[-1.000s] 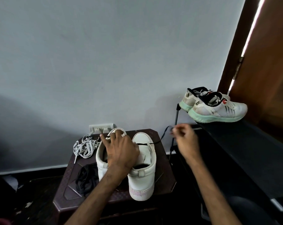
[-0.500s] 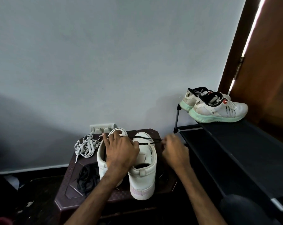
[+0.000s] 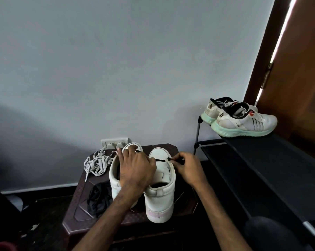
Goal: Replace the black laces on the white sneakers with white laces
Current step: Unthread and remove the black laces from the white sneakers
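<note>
Two white sneakers stand heel-toward-me on a dark brown stool (image 3: 77, 211). My left hand (image 3: 135, 169) lies over the left sneaker (image 3: 115, 180), its fingers spread on the upper near the toe. The right sneaker (image 3: 160, 198) has one black lace (image 3: 161, 160) running across its front eyelets. My right hand (image 3: 186, 168) pinches the end of that lace beside the shoe's right edge. A bundle of white laces (image 3: 97, 163) lies at the stool's back left. A loose black lace pile (image 3: 98, 199) lies left of the sneakers.
A black shoe rack (image 3: 265, 160) stands to the right, carrying a pair of white running shoes with mint soles (image 3: 241, 120). A wall socket (image 3: 113, 142) sits behind the stool. A brown door (image 3: 301, 69) is at the far right.
My right hand, holding the black lace end, came back from the right to the right sneaker's eyelets. My left hand stayed on the left sneaker.
</note>
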Demonstrator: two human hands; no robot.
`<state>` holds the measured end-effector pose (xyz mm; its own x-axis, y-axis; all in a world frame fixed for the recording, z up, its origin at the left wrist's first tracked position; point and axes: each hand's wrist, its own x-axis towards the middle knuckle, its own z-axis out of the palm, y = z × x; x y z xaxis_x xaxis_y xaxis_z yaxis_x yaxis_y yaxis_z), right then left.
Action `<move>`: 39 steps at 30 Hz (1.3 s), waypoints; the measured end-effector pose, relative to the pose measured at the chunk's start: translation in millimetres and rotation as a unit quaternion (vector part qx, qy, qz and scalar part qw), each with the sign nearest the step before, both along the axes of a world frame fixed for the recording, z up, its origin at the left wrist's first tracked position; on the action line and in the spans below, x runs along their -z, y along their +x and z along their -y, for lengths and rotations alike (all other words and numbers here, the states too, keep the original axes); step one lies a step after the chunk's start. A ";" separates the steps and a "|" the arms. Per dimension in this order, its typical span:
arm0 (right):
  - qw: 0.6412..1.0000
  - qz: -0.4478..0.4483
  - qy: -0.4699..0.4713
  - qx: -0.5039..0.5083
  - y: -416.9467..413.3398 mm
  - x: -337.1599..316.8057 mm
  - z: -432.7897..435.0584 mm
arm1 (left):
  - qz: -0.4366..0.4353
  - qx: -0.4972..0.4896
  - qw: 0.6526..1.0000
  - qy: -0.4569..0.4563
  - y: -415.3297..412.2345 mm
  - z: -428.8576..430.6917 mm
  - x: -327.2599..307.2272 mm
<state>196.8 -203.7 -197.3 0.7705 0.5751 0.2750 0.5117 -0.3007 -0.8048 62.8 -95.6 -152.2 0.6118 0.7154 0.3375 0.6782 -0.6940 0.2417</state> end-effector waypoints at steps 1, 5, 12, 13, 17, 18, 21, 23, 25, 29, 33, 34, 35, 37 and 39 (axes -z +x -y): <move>1.000 0.013 -0.010 0.009 -1.0 0.6 1.1 | 0.000 -0.001 1.000 0.001 0.1 -0.8 0.3; 0.971 0.135 -0.173 0.098 3.2 4.9 7.5 | 0.003 -0.003 1.000 0.006 1.0 -1.8 3.0; 0.972 -0.104 0.117 0.174 30.9 -11.0 21.9 | 0.009 0.005 1.000 0.007 -0.2 -2.2 3.5; 0.971 -0.145 0.148 0.118 19.6 -11.2 11.8 | 0.009 0.005 1.000 0.007 -0.3 -1.9 3.0; 0.997 -0.041 0.063 -0.024 -1.2 -0.9 -7.2 | 0.010 0.003 1.000 0.003 0.5 -1.1 1.9; 0.999 -0.004 0.039 -0.037 -1.6 1.2 -7.7 | 0.010 0.002 1.000 0.001 0.2 -1.0 1.9; 0.999 0.007 0.050 -0.017 -3.6 5.8 -5.6 | 0.006 0.002 1.000 0.003 -0.1 -2.0 3.1; 0.998 -0.002 0.055 0.021 -7.8 6.6 -6.4 | 0.004 0.003 1.000 0.005 0.7 -2.5 3.1; 0.997 0.044 -0.037 0.060 -10.5 6.8 -6.2 | 0.001 0.002 1.000 0.004 1.0 -2.4 3.6; 0.960 0.126 -0.141 0.205 13.7 6.0 14.7 | -0.001 0.000 1.000 -0.006 0.1 -1.1 2.1; 0.975 -0.050 0.056 0.207 35.9 -17.2 23.8 | 0.004 0.004 1.000 -0.010 -0.6 -1.5 1.4; 0.975 -0.096 0.108 0.170 31.4 -27.8 20.0 | 0.012 0.008 1.000 -0.004 -0.4 -2.6 3.3; 0.966 -0.147 0.167 0.128 24.7 -39.0 14.9 | 0.034 0.020 0.999 0.007 0.0 -4.2 5.6; 0.937 -0.224 0.263 0.057 6.8 -65.8 8.5 | 0.129 0.079 0.988 0.005 1.2 -2.4 3.5; 0.905 -0.270 0.328 -0.009 -16.0 -101.8 4.2 | 0.269 0.141 0.949 -0.086 -0.7 7.2 -15.1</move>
<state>180.8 -207.9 -95.5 0.8862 0.4388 0.1484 -0.0091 0.3369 -0.9415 62.1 -102.8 -137.2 0.5586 0.6217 0.5490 0.2176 -0.7486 0.6263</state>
